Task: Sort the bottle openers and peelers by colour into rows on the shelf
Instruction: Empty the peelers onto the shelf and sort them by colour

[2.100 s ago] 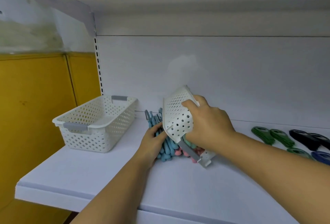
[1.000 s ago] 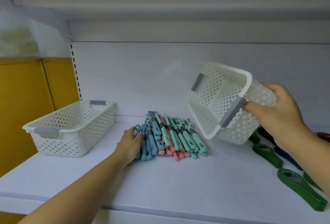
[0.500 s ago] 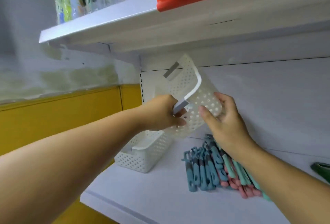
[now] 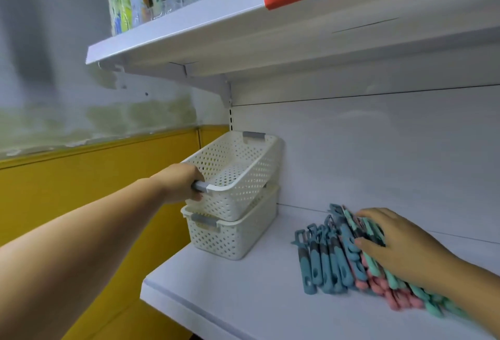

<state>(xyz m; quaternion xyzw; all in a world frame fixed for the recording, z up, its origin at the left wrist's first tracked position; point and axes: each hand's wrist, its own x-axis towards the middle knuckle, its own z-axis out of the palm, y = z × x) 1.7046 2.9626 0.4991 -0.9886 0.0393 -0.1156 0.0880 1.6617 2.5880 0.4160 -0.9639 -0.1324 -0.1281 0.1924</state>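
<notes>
L hand (image 4: 180,184) grips the grey handle (image 4: 200,186) of the upper basket (image 4: 243,166), nested in the lower basket (image 4: 235,236) at the shelf's (image 4: 243,299) left end, against the back wall. R hand (image 4: 403,247) rests w/ relaxed fingers on the peelers (image 4: 330,264), a blue, pink & teal pile w/ bare shelf between it & the baskets and along the front edge. Hand & forearm hide much of the teal ones.

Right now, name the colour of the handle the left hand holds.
The handle is grey; head view shows it best.
</notes>
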